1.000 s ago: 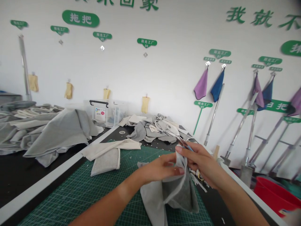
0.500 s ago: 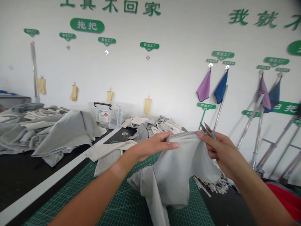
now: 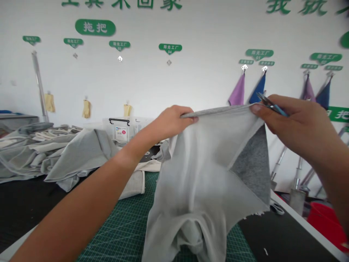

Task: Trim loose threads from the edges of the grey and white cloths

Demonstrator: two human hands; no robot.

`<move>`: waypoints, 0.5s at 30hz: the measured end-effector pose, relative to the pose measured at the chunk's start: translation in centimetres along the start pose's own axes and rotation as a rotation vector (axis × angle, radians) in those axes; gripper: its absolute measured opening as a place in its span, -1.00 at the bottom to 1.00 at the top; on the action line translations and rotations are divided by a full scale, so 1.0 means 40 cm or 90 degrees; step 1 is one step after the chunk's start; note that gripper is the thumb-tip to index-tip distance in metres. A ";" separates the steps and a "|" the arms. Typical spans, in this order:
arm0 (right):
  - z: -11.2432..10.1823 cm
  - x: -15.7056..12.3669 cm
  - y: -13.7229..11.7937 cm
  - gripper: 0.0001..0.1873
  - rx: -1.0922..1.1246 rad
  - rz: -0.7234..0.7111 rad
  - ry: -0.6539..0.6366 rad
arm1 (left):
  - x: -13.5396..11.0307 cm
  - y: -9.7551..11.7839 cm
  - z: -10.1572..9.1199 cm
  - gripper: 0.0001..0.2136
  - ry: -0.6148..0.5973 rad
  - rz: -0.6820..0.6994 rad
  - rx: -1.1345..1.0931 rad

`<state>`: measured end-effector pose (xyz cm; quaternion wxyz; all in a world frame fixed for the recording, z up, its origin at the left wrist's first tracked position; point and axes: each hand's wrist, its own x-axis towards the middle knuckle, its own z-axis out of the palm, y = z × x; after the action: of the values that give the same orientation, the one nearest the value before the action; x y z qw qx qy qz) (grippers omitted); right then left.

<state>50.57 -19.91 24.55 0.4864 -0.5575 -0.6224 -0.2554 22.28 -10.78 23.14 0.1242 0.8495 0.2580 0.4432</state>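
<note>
Both my hands hold up a pale grey fleece garment (image 3: 196, 182) by its ribbed edge, stretching that edge flat. My left hand (image 3: 171, 120) pinches the edge near the middle of the view. My right hand (image 3: 294, 123) pinches the far end and also holds small blue-handled thread snips (image 3: 272, 106), with their metal blades showing beside my fingers. A darker grey fabric panel (image 3: 253, 167) shows at the right of the garment, which has a frayed lower edge. The rest of the cloth hangs in folds onto a green cutting mat (image 3: 128, 222).
Grey and cream cloth lies heaped on a black table (image 3: 283, 233) at the left (image 3: 73, 156). A transparent plastic box (image 3: 120, 131) stands behind it. A red bucket (image 3: 324, 222) sits low at the right, below wall-hung mops and yellow gloves (image 3: 86, 109).
Both hands have lifted the garment higher and pulled its edge taut. More of the cloth now hangs open, covering the pile behind it. The snips have stayed in my right hand.
</note>
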 end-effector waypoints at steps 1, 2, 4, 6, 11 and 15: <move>-0.007 0.003 -0.003 -0.65 -0.054 -0.011 0.005 | 0.010 0.011 -0.004 -0.82 0.066 0.023 0.038; -0.011 0.003 -0.005 -0.67 -0.087 -0.017 0.009 | 0.019 0.025 -0.007 -0.83 0.126 0.046 0.066; -0.006 -0.005 -0.002 -0.70 -0.099 -0.023 0.024 | 0.036 0.060 -0.012 -0.82 0.212 0.090 0.087; 0.016 -0.020 0.006 -0.73 -0.082 -0.020 0.024 | 0.054 0.100 -0.014 -0.80 0.233 0.113 0.070; 0.120 -0.075 0.028 -0.78 0.053 -0.015 -0.085 | 0.111 0.182 0.001 -0.76 0.161 0.061 -0.105; 0.220 -0.123 0.028 -0.74 0.334 0.049 -0.242 | 0.149 0.206 0.018 -0.80 0.114 0.018 -0.234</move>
<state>48.36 -14.25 16.43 0.4979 -0.4737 -0.7252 0.0409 28.40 -14.40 30.47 0.2471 0.7733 0.1708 0.5583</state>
